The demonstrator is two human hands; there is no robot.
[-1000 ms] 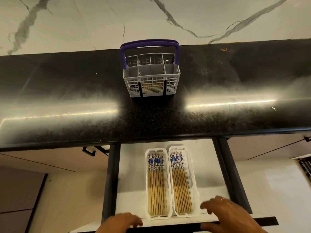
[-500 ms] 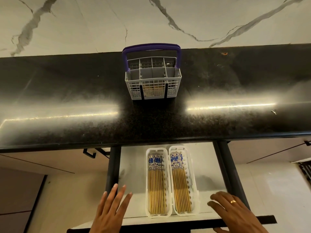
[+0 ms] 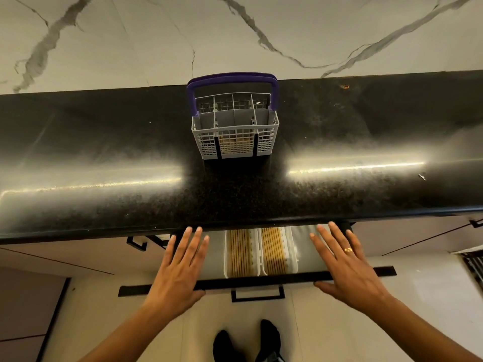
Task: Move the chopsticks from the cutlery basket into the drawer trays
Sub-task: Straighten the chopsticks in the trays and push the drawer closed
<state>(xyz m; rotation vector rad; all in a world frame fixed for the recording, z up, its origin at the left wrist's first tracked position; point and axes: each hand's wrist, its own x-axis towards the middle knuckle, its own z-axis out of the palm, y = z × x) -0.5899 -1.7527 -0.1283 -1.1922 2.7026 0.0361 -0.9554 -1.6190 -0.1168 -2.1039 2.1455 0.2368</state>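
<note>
A grey cutlery basket [image 3: 235,131] with a purple handle stands on the black countertop [image 3: 104,158], its compartments showing no chopsticks. Below, the drawer [image 3: 261,279] is mostly pushed in under the counter edge. Two white trays lie side by side in it, the left tray [image 3: 226,257] and the right tray [image 3: 292,252], each holding several wooden chopsticks [image 3: 239,253]; their far ends are hidden under the counter. My left hand [image 3: 180,267] and my right hand [image 3: 345,262] lie flat with straight fingers over the drawer's front edge.
A marble wall rises behind the counter. The drawer's black handle [image 3: 257,295] hangs below its front. Cabinet fronts flank the drawer, and my feet in dark socks [image 3: 245,340] stand on the pale floor. A vent grille [image 3: 473,265] is at the right.
The drawer has slid inward, hiding the blue-patterned chopstick ends under the counter. Both hands opened flat and moved forward with the drawer front.
</note>
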